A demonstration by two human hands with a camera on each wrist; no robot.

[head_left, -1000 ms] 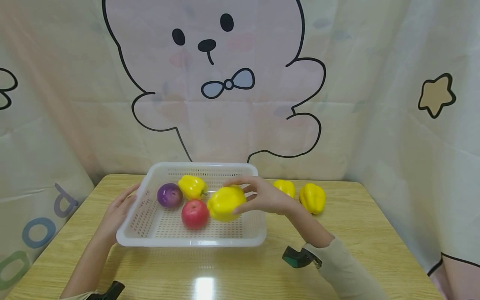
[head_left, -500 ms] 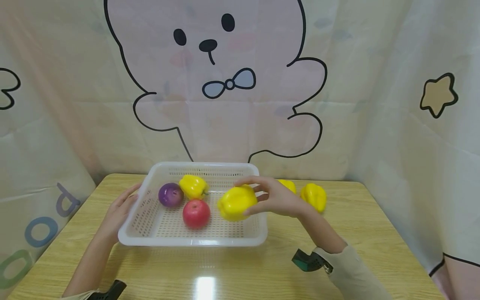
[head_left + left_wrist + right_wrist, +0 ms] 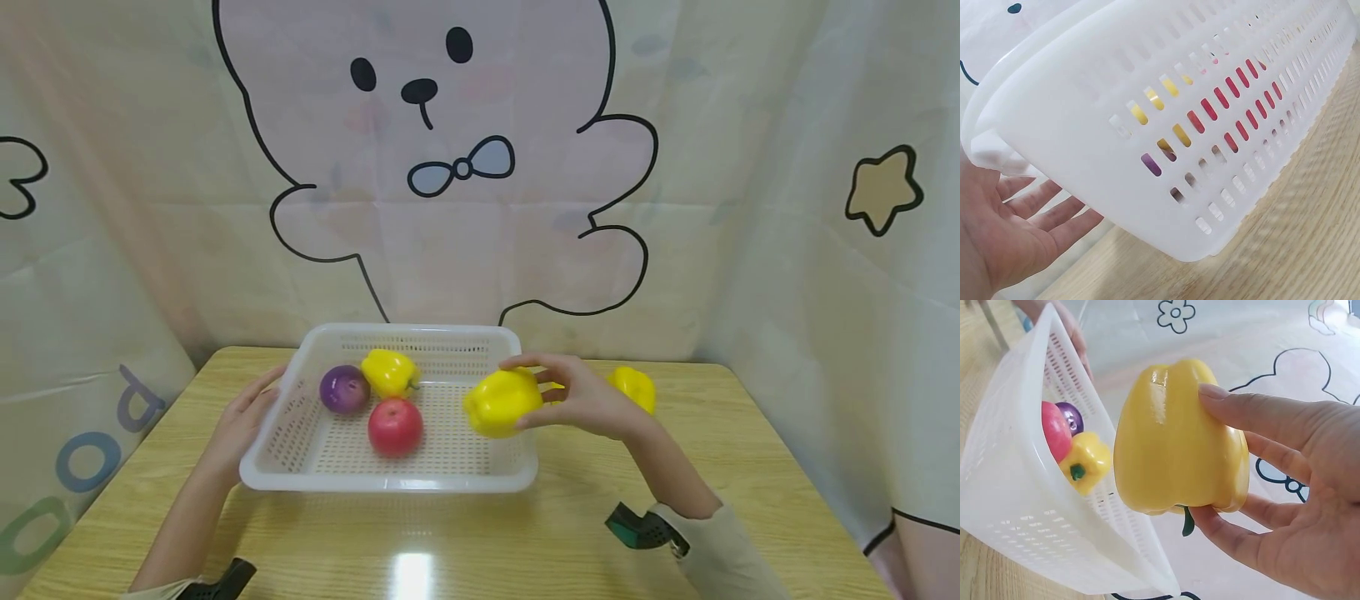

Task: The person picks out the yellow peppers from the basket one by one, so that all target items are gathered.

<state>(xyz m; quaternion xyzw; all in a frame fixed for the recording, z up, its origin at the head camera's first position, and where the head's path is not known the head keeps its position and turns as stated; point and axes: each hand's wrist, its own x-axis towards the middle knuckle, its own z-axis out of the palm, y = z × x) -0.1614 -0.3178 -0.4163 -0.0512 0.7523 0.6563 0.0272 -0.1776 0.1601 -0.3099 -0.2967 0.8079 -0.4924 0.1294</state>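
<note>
Right hand (image 3: pixel 588 402) pinches a yellow pepper (image 3: pixel 501 404) near the white basket (image 3: pixel 390 482); left hand (image 3: pixel 242 421), fingers loosely spread, touches the basket's left end

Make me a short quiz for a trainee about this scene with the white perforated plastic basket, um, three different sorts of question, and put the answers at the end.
1. Multiple choice: what does the person's right hand hold? A, an orange carrot; B, a glossy yellow bell pepper; C, a green cucumber.
2. True or false: the shiny purple round piece lies outside the white perforated plastic basket.
3. Count: leaving out whatever the right hand holds, how many pieces lie in the basket?

Key:
1. B.
2. False; it lies inside the basket.
3. Three: the purple piece, a smooth red round piece and a second glossy yellow bell pepper.
</note>
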